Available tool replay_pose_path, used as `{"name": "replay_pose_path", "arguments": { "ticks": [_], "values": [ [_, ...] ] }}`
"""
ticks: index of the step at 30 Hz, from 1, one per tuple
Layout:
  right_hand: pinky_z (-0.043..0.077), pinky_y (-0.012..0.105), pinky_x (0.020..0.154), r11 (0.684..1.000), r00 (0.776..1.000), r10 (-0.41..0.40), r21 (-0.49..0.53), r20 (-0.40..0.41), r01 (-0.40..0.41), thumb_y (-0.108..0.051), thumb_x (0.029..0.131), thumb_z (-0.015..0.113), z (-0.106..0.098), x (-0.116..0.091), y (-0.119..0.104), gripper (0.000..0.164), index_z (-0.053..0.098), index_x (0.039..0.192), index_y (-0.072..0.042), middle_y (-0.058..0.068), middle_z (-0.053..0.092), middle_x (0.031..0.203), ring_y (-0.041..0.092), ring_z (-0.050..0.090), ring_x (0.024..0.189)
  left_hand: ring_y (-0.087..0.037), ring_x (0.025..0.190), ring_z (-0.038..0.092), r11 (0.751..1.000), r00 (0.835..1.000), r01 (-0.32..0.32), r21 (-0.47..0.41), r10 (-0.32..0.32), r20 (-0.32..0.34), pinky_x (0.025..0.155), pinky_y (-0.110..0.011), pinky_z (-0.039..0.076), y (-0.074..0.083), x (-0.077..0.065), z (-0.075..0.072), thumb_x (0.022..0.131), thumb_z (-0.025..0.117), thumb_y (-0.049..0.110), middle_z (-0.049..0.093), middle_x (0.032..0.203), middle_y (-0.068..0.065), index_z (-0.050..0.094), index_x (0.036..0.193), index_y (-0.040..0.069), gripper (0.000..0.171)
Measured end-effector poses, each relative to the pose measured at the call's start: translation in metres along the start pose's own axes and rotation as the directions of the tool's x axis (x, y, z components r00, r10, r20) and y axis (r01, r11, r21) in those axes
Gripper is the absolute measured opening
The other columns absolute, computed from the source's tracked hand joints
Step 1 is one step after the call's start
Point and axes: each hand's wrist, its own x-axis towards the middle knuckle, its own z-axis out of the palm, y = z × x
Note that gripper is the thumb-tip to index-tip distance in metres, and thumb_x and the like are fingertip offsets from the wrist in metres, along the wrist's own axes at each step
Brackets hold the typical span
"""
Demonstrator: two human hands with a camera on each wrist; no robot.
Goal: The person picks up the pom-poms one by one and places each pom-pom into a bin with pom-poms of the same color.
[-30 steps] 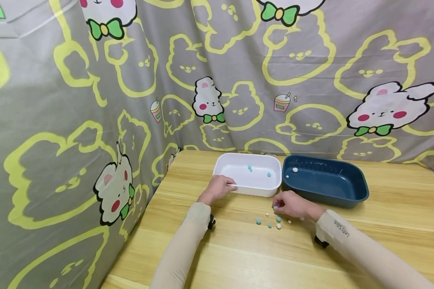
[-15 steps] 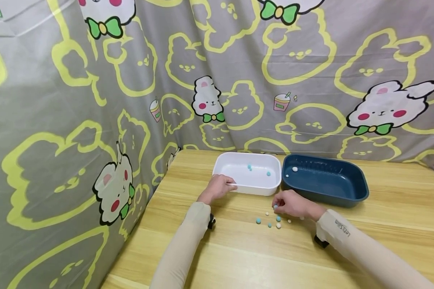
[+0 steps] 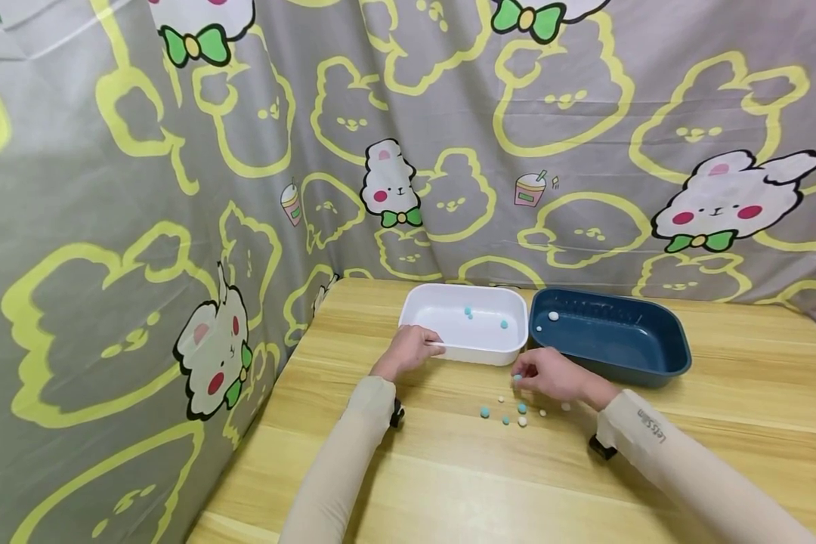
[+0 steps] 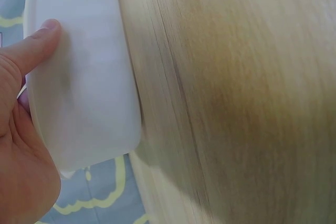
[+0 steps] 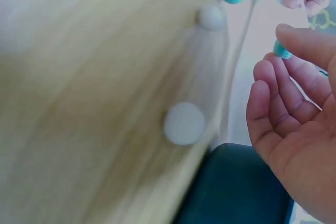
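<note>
My left hand (image 3: 411, 349) grips the near left rim of a white plastic basin (image 3: 479, 353); in the left wrist view the thumb lies along its outer wall, and the other fingers are mostly hidden behind the rim. Between thumb and fingertips, my right hand (image 3: 551, 374) pinches a small teal ball (image 5: 282, 50), just in front of the white basin's right end. Several teal balls lie inside that basin. Loose on the table below my right hand are more teal balls (image 3: 485, 412) and white balls (image 3: 522, 421) of different sizes.
To the right of the white basin, close beside it, stands a dark blue basin (image 3: 625, 340) with a larger white ball (image 3: 554, 316) and a smaller one in its left end. A patterned curtain (image 3: 462, 113) hangs behind and left of the wooden table (image 3: 449, 476).
My right hand has risen slightly with the teal ball, toward the basins. My left hand stays on the white basin's rim. The head view has shifted a little.
</note>
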Motion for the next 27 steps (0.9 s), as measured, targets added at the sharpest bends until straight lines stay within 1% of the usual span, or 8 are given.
{"name": "replay_pose_path", "arguments": {
  "ticks": [3,6,10,16,19,23,27],
  "values": [
    [0.043,0.025,0.059,1.000,1.000,0.004,0.016,-0.013,-0.004,-0.012,0.086,0.069,-0.004,0.000,-0.004,0.005,0.068,0.090,-0.010,-0.007,0.059,0.075,0.009,0.050,0.065,-0.005,0.070,0.054,1.000,1.000,0.001,0.001,-0.001,0.006,0.088,-0.031,0.035,0.000,0.000,-0.001,0.088,0.068,0.029,0.068,0.076,0.016,0.076,0.082,0.022,0.013],
    [0.043,0.025,0.059,1.000,0.999,-0.018,0.024,-0.034,0.019,-0.009,0.086,0.069,-0.007,0.002,-0.006,0.006,0.068,0.091,-0.007,-0.006,0.060,0.075,0.010,0.050,0.066,-0.005,0.071,0.055,1.000,1.000,-0.004,0.009,0.004,0.007,0.089,-0.031,0.034,0.000,0.001,-0.001,0.088,0.068,0.030,0.068,0.076,0.017,0.076,0.082,0.023,0.013],
    [0.044,0.026,0.061,0.999,0.997,-0.030,0.013,-0.076,0.031,-0.007,0.086,0.068,-0.012,0.005,-0.006,0.008,0.069,0.094,-0.005,-0.006,0.061,0.078,0.010,0.051,0.068,-0.005,0.069,0.054,1.000,1.000,-0.001,0.010,0.001,0.005,0.085,-0.029,0.036,0.000,0.001,-0.001,0.088,0.068,0.030,0.068,0.076,0.017,0.076,0.081,0.024,0.012],
    [0.046,0.028,0.063,1.000,0.995,-0.010,0.022,-0.104,0.012,-0.007,0.087,0.067,-0.019,0.012,-0.011,0.009,0.068,0.096,-0.005,-0.003,0.062,0.080,0.012,0.054,0.071,-0.006,0.066,0.052,1.000,1.000,0.008,-0.004,-0.008,0.003,0.076,-0.026,0.038,0.000,0.001,0.000,0.087,0.069,0.029,0.067,0.074,0.017,0.076,0.080,0.023,0.012],
    [0.047,0.029,0.064,1.000,0.993,-0.005,0.020,-0.121,0.007,-0.009,0.087,0.067,-0.021,0.016,-0.014,0.009,0.068,0.096,-0.006,-0.004,0.062,0.080,0.012,0.055,0.072,-0.006,0.066,0.052,1.000,1.000,0.011,-0.003,-0.011,0.004,0.077,-0.027,0.038,0.000,0.001,0.000,0.087,0.069,0.029,0.067,0.073,0.018,0.076,0.080,0.023,0.012],
    [0.047,0.030,0.067,1.000,0.988,0.011,0.012,-0.157,-0.009,-0.011,0.088,0.067,-0.023,0.024,-0.018,0.011,0.068,0.097,-0.006,-0.004,0.061,0.082,0.012,0.055,0.074,-0.006,0.067,0.053,1.000,1.000,0.004,0.006,-0.004,0.003,0.084,-0.029,0.036,0.000,0.001,-0.001,0.088,0.068,0.029,0.067,0.073,0.018,0.076,0.081,0.023,0.012],
    [0.047,0.032,0.068,0.999,0.981,0.027,0.026,-0.194,-0.022,-0.012,0.089,0.065,-0.026,0.031,-0.022,0.012,0.068,0.097,-0.004,-0.001,0.062,0.083,0.015,0.056,0.076,-0.005,0.068,0.054,1.000,1.000,-0.003,0.010,0.003,0.003,0.082,-0.028,0.038,0.000,0.000,0.000,0.088,0.068,0.029,0.067,0.075,0.017,0.076,0.081,0.023,0.012]
  ]
}}
